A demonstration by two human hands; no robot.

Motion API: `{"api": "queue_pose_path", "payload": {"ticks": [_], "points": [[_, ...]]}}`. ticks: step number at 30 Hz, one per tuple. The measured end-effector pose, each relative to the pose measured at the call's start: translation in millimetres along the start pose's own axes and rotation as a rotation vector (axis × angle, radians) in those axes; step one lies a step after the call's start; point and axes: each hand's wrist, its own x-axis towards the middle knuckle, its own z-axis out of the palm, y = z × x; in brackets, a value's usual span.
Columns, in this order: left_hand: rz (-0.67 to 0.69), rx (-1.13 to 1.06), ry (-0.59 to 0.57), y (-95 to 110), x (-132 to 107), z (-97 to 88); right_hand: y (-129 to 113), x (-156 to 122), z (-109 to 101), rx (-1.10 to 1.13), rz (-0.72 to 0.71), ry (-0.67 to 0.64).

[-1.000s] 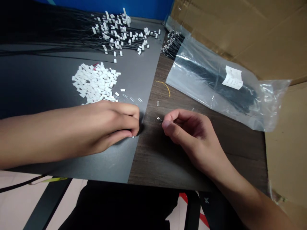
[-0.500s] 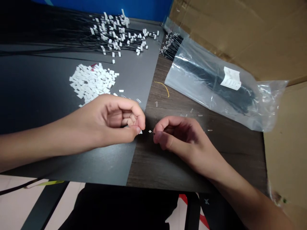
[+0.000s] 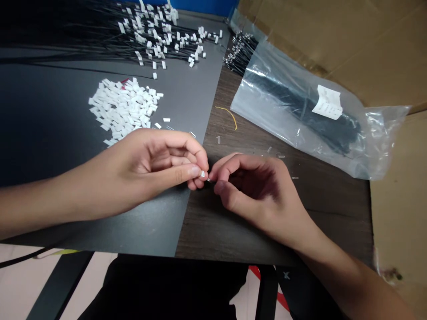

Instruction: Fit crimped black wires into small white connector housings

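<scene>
Between the thumb and forefinger of my left hand [image 3: 167, 164] is a small white connector housing [image 3: 203, 174]. My right hand [image 3: 253, 186] pinches a thin wire with a shiny metal terminal [image 3: 208, 180] at its tip. That terminal sits just beside the housing, close to my left fingertips; whether the two touch I cannot tell. Most of the wire is hidden by my right hand. Behind my left hand lies a pile of loose white housings [image 3: 123, 106]. Farther back, black wires [image 3: 100, 53] carry white housings [image 3: 163, 40] on their ends.
A clear plastic bag [image 3: 283, 115] of black wires, their metal ends [image 3: 238, 49] sticking out, lies at the back right against cardboard [image 3: 333, 44]. A yellow strand [image 3: 230, 116] and several tiny clear pieces are scattered on the dark wood table [image 3: 207, 231].
My hands have come closer together, the wire's terminal now near the housing. More of the white housing shows at my left fingertips. The view has shifted slightly.
</scene>
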Motion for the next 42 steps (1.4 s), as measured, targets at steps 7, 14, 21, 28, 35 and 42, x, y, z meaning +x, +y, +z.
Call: {"api": "queue_pose_path", "payload": {"ticks": [7,14,21,28,35,42], "points": [[-0.055,0.024,0.047,-10,-8,-1.6,2,-1,1,-0.032,0.039,0.034],[-0.089,0.005,0.082,-15,-6,-3.7,1,-2,2,-0.06,0.042,0.029],[-0.1,-0.018,0.078,-15,-7,-4.2,3,-2,2,-0.043,0.04,0.029],[-0.102,-0.022,0.081,-16,-6,-3.7,2,-3,2,-0.069,0.017,0.03],[-0.065,-0.012,0.109,-20,-8,-4.3,4,-1,3,-0.059,-0.024,0.022],[-0.032,-0.038,0.11,-17,-5,-0.6,5,-2,3,-0.077,-0.056,0.032]]}}
